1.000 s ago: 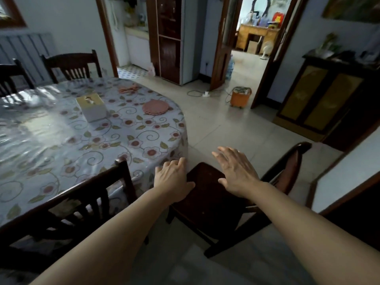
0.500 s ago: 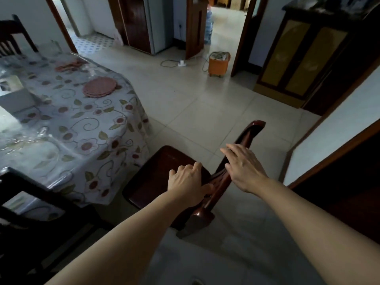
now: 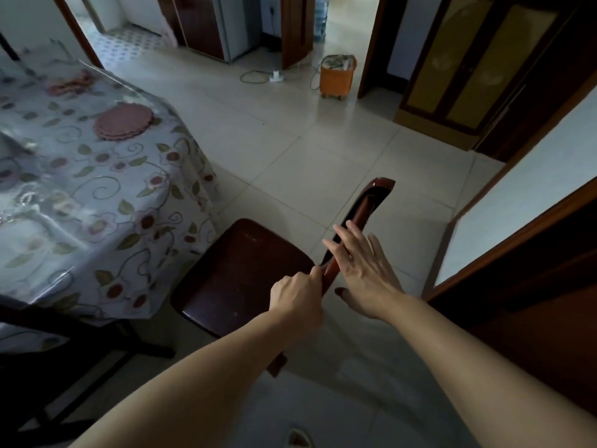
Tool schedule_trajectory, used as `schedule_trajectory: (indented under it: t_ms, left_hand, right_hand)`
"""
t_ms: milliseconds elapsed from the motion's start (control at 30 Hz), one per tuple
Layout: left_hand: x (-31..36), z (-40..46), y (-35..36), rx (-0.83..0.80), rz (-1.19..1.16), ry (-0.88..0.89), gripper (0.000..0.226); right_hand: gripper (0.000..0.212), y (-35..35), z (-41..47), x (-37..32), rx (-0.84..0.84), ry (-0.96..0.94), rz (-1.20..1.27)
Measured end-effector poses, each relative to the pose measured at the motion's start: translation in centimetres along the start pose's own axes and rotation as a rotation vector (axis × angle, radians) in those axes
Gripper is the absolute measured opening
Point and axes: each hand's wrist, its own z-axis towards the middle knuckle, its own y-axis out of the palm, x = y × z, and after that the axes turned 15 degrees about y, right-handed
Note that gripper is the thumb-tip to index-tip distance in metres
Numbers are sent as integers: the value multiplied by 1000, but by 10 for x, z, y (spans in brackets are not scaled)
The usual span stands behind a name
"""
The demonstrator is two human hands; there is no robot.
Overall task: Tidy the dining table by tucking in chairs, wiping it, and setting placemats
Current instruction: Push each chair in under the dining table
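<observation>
A dark red wooden chair (image 3: 239, 273) stands pulled out from the table's corner, its seat facing the table and its back rail (image 3: 365, 208) toward me. My left hand (image 3: 297, 299) grips the near part of the back rail with curled fingers. My right hand (image 3: 361, 273) lies on the rail just beyond it, fingers straight and spread. The dining table (image 3: 74, 195) at left wears a floral cloth under clear plastic. A stack of round pink placemats (image 3: 124, 121) lies near its far edge.
A second dark chair (image 3: 48, 360) stands at the lower left, tucked against the table. An orange bin (image 3: 337, 76) and a power strip with cable (image 3: 276, 76) sit on the tiled floor ahead. A wooden cabinet (image 3: 468, 69) and a wall with dark trim (image 3: 523, 227) flank the right.
Both hands moved from above the chair's seat to its back rail. My left hand closed round the rail; my right hand settled on it. The view swung right and down.
</observation>
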Motion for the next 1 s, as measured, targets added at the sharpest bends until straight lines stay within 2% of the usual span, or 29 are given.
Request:
schedule_trajectory:
  t_ms: [300, 433, 567, 700, 767, 900, 1000]
  left_hand:
    - [-71, -1, -68, 171, -40, -203, 30]
    - [-119, 5, -99, 296, -76, -335, 23]
    - [-163, 13, -121, 389, -16, -395, 21]
    - [-202, 21, -148, 365, 19, -381, 35]
    - [-218, 24, -158, 354, 16, -391, 39]
    - [-239, 29, -169, 348, -12, -423, 40]
    - [-257, 37, -175, 370, 16, -509, 37]
  right_hand:
    - [89, -49, 76, -72, 121, -159, 34]
    - [84, -69, 129, -117, 187, -193, -15]
    - [80, -86, 174, -151, 219, -253, -86]
    - [58, -104, 223, -169, 250, -352, -77]
    - [47, -114, 248, -175, 201, -408, -70]
    - [57, -132, 291, -185, 68, -484, -111]
    - [52, -139, 313, -197, 108, -547, -133]
